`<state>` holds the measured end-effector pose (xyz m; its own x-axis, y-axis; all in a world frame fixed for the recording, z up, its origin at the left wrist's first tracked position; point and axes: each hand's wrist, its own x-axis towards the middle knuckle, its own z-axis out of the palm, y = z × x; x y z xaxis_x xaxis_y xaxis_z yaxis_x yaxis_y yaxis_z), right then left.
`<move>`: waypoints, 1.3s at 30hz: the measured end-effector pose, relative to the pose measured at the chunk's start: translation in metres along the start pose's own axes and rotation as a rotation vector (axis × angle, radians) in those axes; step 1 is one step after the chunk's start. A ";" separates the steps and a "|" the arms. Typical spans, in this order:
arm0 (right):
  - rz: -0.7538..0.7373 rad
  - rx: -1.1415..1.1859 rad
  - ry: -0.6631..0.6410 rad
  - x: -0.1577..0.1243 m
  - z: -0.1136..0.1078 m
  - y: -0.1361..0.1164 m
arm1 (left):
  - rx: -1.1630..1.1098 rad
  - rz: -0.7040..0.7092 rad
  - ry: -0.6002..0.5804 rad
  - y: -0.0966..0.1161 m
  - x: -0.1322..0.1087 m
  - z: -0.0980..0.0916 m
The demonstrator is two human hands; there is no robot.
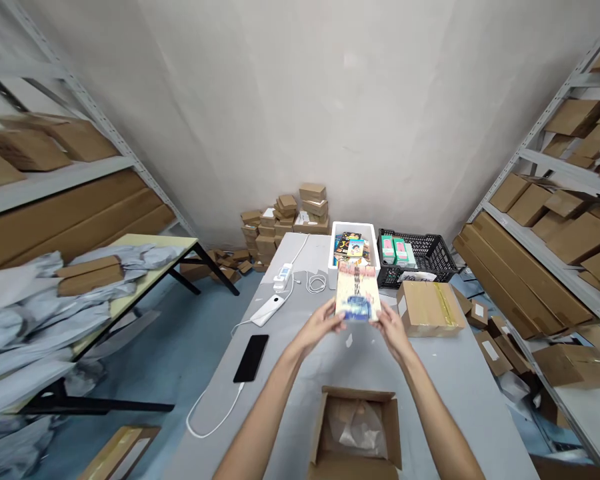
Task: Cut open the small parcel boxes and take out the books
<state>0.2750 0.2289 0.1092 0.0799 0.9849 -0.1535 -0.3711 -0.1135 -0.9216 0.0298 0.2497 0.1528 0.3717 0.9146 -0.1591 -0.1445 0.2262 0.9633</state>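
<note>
A book [358, 291] with a pale cover, blue at its lower edge and slightly blurred, is held above the grey table [300, 373]. My left hand [324, 321] grips its lower left corner, and my right hand [391, 328] grips the lower right one. Just beyond the book stands a white foam box [375, 235] with several colourful books inside. Nearer to me, between my forearms, an open cardboard box [395, 427] has clear plastic wrapping [357, 427] in it.
A black crate [433, 257] with green and pink packs and a taped carton [427, 308] are at the right. A phone [251, 358], a power strip [267, 311] and cables lie left. Shelves of cartons flank the table.
</note>
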 end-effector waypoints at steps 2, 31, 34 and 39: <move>-0.089 0.026 0.083 0.056 0.024 -0.027 | 0.010 0.034 0.093 0.038 0.047 -0.002; 0.373 -0.361 0.335 -0.237 -0.136 0.071 | 0.150 -0.272 0.530 -0.190 -0.191 0.025; 0.333 -0.465 0.325 -0.240 -0.142 0.076 | 0.199 -0.236 0.541 -0.190 -0.187 0.031; 0.348 -0.616 0.255 -0.256 -0.147 0.090 | 0.293 -0.255 0.598 -0.202 -0.194 0.037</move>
<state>0.3575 -0.0524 0.0132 0.2926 0.8263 -0.4812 0.1647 -0.5392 -0.8259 0.0214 0.0142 -0.0031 -0.2181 0.8914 -0.3972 0.1639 0.4347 0.8855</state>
